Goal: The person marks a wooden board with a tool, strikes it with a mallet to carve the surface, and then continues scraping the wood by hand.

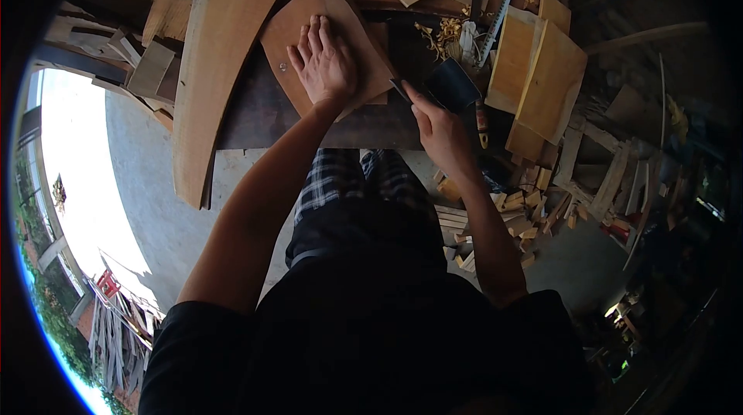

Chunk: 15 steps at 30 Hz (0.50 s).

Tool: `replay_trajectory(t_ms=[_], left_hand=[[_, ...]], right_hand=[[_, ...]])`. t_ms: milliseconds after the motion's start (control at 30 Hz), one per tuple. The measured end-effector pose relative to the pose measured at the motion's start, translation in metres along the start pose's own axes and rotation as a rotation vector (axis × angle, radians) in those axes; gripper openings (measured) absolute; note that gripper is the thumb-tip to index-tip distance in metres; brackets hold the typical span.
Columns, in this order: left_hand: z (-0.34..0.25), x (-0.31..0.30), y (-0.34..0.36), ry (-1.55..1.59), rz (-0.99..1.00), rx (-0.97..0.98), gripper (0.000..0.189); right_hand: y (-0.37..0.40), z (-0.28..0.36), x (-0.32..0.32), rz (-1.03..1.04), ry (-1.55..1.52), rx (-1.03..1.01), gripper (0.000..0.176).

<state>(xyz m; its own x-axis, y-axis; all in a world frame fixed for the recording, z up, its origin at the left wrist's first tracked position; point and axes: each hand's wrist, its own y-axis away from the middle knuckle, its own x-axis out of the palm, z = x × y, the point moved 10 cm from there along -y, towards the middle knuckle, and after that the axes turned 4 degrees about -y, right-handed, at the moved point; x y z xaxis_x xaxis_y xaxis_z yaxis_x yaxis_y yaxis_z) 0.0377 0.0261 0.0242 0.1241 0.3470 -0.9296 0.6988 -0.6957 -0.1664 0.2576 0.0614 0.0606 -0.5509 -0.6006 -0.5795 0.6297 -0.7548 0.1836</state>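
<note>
My left hand lies flat with its fingers spread on a reddish-brown wooden board on the dark bench. At the board's right edge, my right hand is closed around a dark, flat piece of sandpaper, its index finger stretched along it. The sandpaper's near part is hidden by the fingers. A black curved sheet lies just right of my right hand. The board has a small, pale round spot left of my left hand.
A long curved plank leans over the bench's left side. To the right are yellowish boards, a saw blade, a wooden-handled tool and wood shavings. Wood offcuts lie on the floor.
</note>
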Motion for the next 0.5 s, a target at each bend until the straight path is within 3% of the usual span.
replay_trajectory(t_ms=[500], left_hand=[[-0.005,-0.008,-0.003,-0.009,-0.025,0.035,0.054]], right_hand=[[-0.028,-0.004,0.005,0.045,0.024,0.036,0.043]])
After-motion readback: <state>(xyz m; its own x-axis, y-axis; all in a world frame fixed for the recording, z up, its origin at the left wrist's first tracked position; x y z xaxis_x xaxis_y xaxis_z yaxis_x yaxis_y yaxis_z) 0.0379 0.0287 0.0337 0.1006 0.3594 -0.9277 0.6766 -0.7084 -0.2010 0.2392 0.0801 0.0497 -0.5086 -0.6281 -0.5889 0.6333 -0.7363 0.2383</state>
